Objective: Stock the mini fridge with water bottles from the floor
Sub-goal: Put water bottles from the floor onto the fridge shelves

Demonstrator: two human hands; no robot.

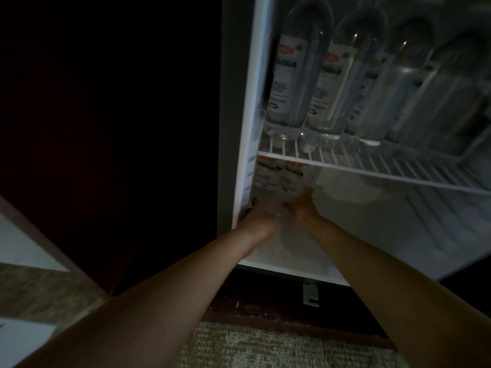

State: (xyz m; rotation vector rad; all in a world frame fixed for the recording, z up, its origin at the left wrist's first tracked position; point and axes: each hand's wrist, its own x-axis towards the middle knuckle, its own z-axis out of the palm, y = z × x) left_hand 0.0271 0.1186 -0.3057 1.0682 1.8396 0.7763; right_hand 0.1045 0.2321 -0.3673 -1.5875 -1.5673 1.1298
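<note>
While both my arms reach into the open mini fridge (pixel 372 229), my left hand (pixel 259 216) is curled round the foot of the left bottle (pixel 267 176) in the lower compartment, thumb up against the fridge's left wall. My right hand (pixel 301 205) grasps the foot of the right bottle (pixel 292 179), thumb on its right side. Dim, blurry shot, so the fingertips themselves are hard to make out behind the clear plastic. The two bottles touch each other and stand in the lower left corner, labels facing me, tops hidden behind the wire shelf (pixel 385 171). On that shelf a row of water bottles (pixel 292 75) stands upright side by side, starting at the left wall and running right; the ones further right are too blurred to count. The lower compartment right of my hands shows bare white floor. Below the fridge's front edge sits a small metal bracket (pixel 310 294), and a speckled carpet (pixel 265 346) lies between my forearms.
</note>
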